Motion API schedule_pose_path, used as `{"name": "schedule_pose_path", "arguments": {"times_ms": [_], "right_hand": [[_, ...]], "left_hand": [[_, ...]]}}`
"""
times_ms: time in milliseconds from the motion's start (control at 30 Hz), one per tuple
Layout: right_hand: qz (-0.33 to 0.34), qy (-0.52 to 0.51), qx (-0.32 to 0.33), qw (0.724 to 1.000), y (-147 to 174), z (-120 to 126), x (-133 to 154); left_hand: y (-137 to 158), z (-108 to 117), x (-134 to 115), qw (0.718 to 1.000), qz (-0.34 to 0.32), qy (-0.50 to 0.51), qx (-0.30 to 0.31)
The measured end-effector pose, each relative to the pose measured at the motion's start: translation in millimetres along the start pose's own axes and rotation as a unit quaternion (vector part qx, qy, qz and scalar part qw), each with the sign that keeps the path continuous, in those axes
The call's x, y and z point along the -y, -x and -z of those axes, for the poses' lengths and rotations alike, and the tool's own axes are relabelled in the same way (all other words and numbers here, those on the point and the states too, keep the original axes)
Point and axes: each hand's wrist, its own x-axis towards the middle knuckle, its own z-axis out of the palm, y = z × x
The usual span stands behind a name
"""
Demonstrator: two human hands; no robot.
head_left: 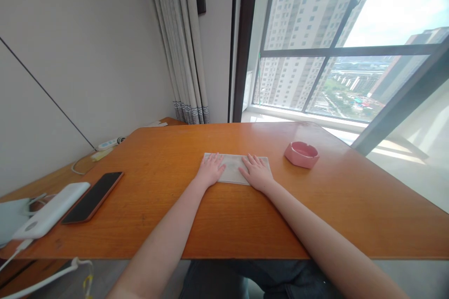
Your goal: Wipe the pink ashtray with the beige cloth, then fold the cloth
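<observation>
A pale grey-white folded cloth [232, 171] lies flat on the wooden table [147, 186], its long side running left to right. My left hand [210, 169] rests palm down over its left end, fingers stretched out and thumb pointing inward. Over the right end lies my right hand [257, 172], also flat, with its fingers spread. Both hands press on top of the cloth without gripping it. Its middle shows between the two thumbs, and the palms hide parts of both ends.
A pink ashtray [302, 155] stands right of the cloth. On the left lie a dark phone [93, 197] and a white power bank [52, 210] with a cable [25, 244]. A power strip [109, 143] sits by the wall. Behind the table are a curtain [182, 46] and windows.
</observation>
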Motion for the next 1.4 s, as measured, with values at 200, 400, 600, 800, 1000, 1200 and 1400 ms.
{"name": "schedule_pose_path", "arguments": {"times_ms": [200, 400, 600, 800, 1000, 1200, 1400], "right_hand": [[-0.120, 0.033, 0.052, 0.991, -2.0, -1.4, -1.4], [-0.119, 0.030, 0.012, 0.992, 1.8, 2.0, -0.7], [0.022, 0.021, 0.002, 1.000, 9.5, 3.5, 8.6], [0.012, 0.026, 0.003, 1.000, 11.9, 3.8, 14.1], [-0.016, 0.032, 0.035, 0.999, 9.6, 5.0, 16.8], [-0.011, 0.000, 0.038, 0.999, 2.5, 10.0, 51.7], [-0.036, -0.009, 0.091, 0.995, -0.9, 4.6, 67.6]], "left_hand": [[-1.0, -2.7, 7.7, 0.989, 0.140, -0.035, 0.006], [12.6, 21.0, 18.0, 0.978, 0.191, -0.064, -0.060], [17.1, 34.9, 22.9, 0.975, 0.218, -0.042, -0.013], [12.2, 28.7, 22.4, 0.978, 0.209, 0.011, 0.014], [15.2, 36.8, 31.6, 0.967, 0.232, 0.108, -0.003], [18.1, 39.4, 32.2, 0.969, 0.227, 0.089, 0.031], [20.5, 52.1, 35.0, 0.963, 0.234, 0.096, -0.089]]}}
